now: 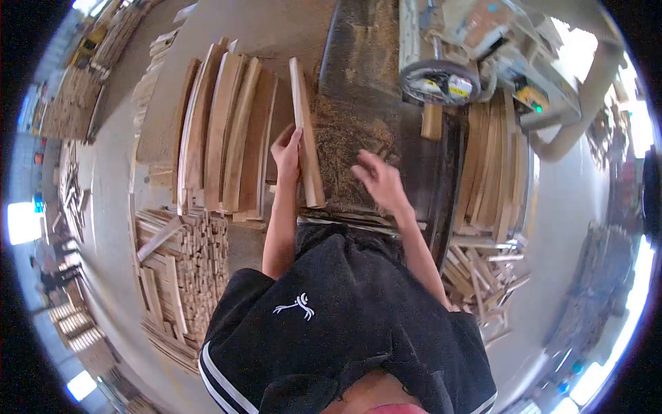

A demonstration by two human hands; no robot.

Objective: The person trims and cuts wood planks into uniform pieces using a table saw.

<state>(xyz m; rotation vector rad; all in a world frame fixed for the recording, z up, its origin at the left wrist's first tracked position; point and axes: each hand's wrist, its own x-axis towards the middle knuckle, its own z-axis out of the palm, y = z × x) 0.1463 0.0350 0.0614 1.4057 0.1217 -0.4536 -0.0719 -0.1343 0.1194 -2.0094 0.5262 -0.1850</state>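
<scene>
My left hand (287, 153) is closed around the middle of a long wooden strip (309, 152), which points away from me at the left edge of the dark machine table (358, 58). Over that sawdust-covered table is my right hand (379, 181), its fingers apart and slightly blurred, with nothing in them. To the left of the held strip lie several long boards (224, 131) side by side. A short wood piece (432, 121) sticks out beneath the machine's round wheel (440, 83).
The machine (496, 41) with a hose (586, 103) fills the upper right. More strips (486, 165) lie right of the table. Stacked wood (200, 255) stands at lower left, loose offcuts (476, 276) at lower right. Thin strips lie by the table's near edge.
</scene>
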